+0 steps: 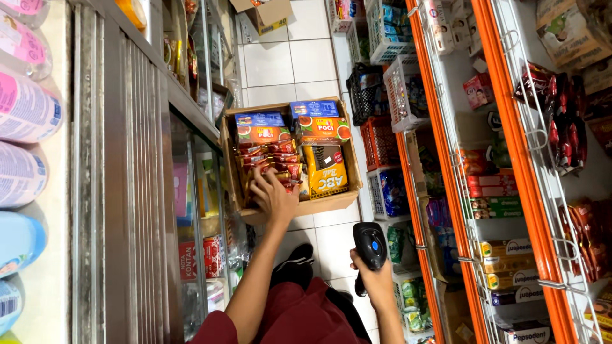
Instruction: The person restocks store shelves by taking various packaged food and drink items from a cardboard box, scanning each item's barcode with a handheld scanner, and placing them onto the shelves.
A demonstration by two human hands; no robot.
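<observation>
Two hands busy: left hand reaches into the cardboard box on the tiled floor, fingers closed on red sachets beside a yellow pouch. Right hand grips a black barcode scanner, held near orange shelves.

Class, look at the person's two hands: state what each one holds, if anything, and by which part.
The right hand grips a black handheld scanner by its handle. The left hand rests on red sachets in the cardboard box; whether it grips one cannot be told.
</observation>
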